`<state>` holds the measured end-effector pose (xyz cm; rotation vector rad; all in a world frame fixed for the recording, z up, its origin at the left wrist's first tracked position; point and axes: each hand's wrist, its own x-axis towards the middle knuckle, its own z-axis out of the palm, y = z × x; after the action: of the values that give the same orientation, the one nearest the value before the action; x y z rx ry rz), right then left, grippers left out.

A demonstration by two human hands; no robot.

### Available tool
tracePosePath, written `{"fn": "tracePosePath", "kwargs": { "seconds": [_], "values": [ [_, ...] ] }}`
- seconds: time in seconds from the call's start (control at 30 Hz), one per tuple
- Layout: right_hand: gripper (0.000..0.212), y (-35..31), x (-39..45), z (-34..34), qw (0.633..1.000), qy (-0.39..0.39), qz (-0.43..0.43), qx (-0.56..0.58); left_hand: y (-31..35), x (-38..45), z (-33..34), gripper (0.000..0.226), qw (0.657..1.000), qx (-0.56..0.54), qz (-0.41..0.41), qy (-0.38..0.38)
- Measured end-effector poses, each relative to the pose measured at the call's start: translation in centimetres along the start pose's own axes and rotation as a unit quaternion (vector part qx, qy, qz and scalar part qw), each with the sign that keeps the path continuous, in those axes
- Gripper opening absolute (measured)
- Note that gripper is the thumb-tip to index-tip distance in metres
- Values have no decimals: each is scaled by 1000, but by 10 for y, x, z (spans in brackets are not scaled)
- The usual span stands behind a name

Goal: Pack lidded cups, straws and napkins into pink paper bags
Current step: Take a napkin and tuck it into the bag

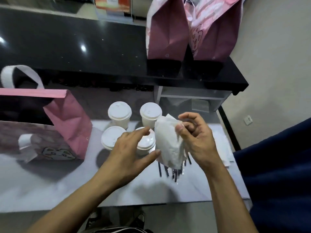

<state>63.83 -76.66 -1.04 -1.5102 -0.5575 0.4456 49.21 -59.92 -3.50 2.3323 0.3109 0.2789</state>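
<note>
A white napkin (168, 142) is pinched between thumb and curled fingers of the right hand (195, 138), right of the frame's centre, with a bundle of dark straws (175, 172) gathered beneath it; whether the straws are clasped in the same grip cannot be told. The left hand (129, 153), just left of it, is held with fingers spread and relaxed, its thumb tip touching the napkin's lower edge. Behind the hands, four lidded cups (119, 113) are clustered on the white table (50, 185). An open pink bag (67, 121) lies tipped at the left edge; two more pink bags (168, 31) stand on the black counter (67, 47) at the upper right. The napkin-and-straw step appears to be in hand. Next, the bundle would probably need steadying and carrying leftward to the open bag's mouth.
</note>
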Motion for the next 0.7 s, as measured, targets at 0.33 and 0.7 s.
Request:
{"fn": "tracePosePath", "kwargs": {
  "seconds": [0.33,0.7],
  "values": [
    [42,2,-9,111,988,-124,76,41,-30,-34,-63,4,970,-158,-92,161],
    [18,-29,29,209,996,-66,-38,-54,-93,-71,-202,11,954,79,-48,284]
  ]
}}
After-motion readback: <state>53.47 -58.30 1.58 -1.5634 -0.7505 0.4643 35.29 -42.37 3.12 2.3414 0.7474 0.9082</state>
